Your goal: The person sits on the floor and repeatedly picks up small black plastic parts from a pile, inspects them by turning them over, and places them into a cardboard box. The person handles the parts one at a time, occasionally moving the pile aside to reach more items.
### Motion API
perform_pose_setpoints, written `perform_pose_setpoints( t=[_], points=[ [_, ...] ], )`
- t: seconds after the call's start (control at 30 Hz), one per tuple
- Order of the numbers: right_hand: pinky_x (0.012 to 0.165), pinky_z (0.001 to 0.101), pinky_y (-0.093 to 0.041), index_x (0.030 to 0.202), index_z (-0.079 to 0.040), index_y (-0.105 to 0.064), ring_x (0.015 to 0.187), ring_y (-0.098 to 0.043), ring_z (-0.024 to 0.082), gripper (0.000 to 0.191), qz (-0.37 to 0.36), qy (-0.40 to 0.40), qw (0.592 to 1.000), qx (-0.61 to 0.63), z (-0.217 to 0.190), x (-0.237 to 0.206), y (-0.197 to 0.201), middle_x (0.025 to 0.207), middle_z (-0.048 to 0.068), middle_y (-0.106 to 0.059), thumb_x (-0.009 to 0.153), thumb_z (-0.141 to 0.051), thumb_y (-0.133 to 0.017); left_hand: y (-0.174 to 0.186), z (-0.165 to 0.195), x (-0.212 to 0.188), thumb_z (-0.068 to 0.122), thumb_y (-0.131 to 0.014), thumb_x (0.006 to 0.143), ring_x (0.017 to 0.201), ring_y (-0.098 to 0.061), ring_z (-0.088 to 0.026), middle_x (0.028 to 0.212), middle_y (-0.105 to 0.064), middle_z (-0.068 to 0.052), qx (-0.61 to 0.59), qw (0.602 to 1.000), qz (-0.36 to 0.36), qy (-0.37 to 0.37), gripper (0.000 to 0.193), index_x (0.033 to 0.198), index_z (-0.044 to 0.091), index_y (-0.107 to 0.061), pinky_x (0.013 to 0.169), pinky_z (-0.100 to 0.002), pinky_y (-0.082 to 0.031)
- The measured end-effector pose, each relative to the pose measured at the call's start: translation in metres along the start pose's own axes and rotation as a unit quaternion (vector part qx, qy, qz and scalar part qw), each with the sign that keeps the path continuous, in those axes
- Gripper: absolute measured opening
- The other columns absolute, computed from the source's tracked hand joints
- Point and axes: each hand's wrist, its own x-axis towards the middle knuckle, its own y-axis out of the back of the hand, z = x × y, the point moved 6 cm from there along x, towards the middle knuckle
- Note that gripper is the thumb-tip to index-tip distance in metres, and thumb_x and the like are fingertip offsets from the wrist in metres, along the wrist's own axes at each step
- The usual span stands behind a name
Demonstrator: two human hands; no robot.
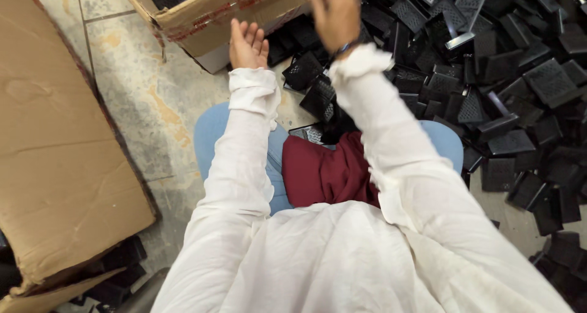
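Note:
My left hand [247, 44] is raised in front of me, palm up, fingers apart and holding nothing, just below the corner of an open cardboard box [208, 16]. My right hand [333, 10] is lifted higher, at the box's front wall, and is blurred by motion. Whether it holds anything cannot be made out. A dark band sits at that wrist. Both arms wear loose white sleeves. A large heap of black perforated plastic parts [489, 74] spreads on the floor to the right. A few of the parts [312, 83] lie just beyond my knees.
I sit with blue-trousered knees [211, 129] apart and a maroon cloth [324, 172] in my lap. A flattened brown cardboard sheet [55, 135] lies on the stone floor [134, 86] at the left, with more black parts [119, 267] under its near edge.

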Motion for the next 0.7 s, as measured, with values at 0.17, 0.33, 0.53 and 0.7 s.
perform_pose_setpoints(
  t=[0.17,0.33,0.53,0.7],
  points=[
    [0.087,0.0523,-0.047,0.129,0.000,-0.059,0.104,-0.059,0.042,0.073,-0.197,-0.170,0.962,-0.086,0.011,-0.080,-0.047,0.114,0.022,-0.062,0.069,-0.028,-0.089,-0.021,-0.025,0.001,0.060,-0.065,0.087,0.087,-0.064,-0.016,0.106,-0.069,-0.002,0.054,0.997,-0.012,0.047,0.064,0.126,0.009,-0.060,0.075,-0.036,-0.051],
    [0.082,0.0514,-0.050,0.108,-0.002,-0.070,0.100,-0.064,0.039,0.043,-0.160,-0.175,0.971,-0.038,0.025,-0.094,-0.045,0.105,0.017,-0.066,0.074,-0.021,-0.088,-0.020,-0.038,0.001,0.062,-0.065,0.086,0.090,-0.064,-0.017,0.108,-0.069,-0.002,0.177,0.980,-0.036,0.083,0.064,0.124,0.011,-0.063,0.075,-0.038,-0.053],
    [0.086,0.0447,-0.054,0.110,-0.003,-0.074,0.099,-0.067,0.033,0.022,-0.065,-0.178,0.971,0.142,0.044,-0.117,0.002,0.103,0.012,-0.068,0.091,-0.013,-0.077,-0.014,-0.076,-0.012,0.052,-0.073,0.091,0.084,-0.068,-0.031,0.100,-0.060,-0.017,0.326,0.926,-0.033,0.185,0.068,0.120,-0.008,-0.060,0.070,-0.045,-0.058],
    [0.101,0.0466,-0.050,0.126,0.000,-0.065,0.120,-0.061,0.041,0.059,-0.072,0.008,0.986,0.149,0.013,-0.140,0.036,0.127,0.027,-0.063,0.080,-0.025,-0.091,-0.039,-0.085,-0.026,0.004,-0.079,0.081,0.084,-0.075,-0.025,0.108,-0.075,-0.024,0.332,0.913,-0.237,0.022,0.045,0.122,-0.010,-0.065,0.075,-0.037,-0.065]
  ],
)
